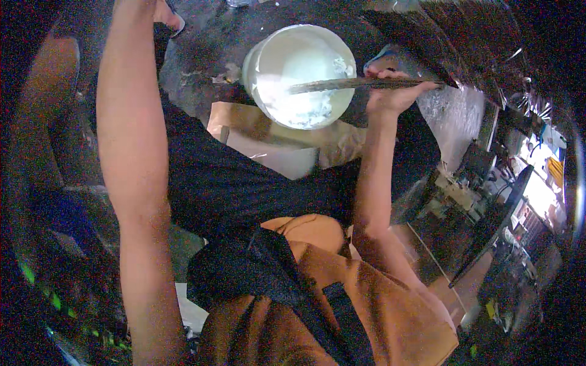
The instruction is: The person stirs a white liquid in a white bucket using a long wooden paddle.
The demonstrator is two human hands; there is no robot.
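Note:
A round white bucket [259, 58] stands in front of me, with whitish, clumpy material low inside it. My right hand [390, 94] is to the right of its rim, closed around a long, thin, dark stick [332, 85]. The stick lies almost level; its left end reaches over the rim into the bucket's mouth, and its other end points right past my thumb. Whether its tip touches the white material I cannot tell. My left forearm [131, 110] stretches straight up along the left side and leaves the picture at the top, so the left hand is out of sight.
Below the bucket, between my dark-clothed legs, lie a brown paper or cardboard piece [235, 119] and a pale flat surface [287, 161]. A sandalled foot [171, 18] shows at upper left. Crumpled clear plastic sheeting [464, 122] and a cluttered, brightly lit area [543, 177] are on the right.

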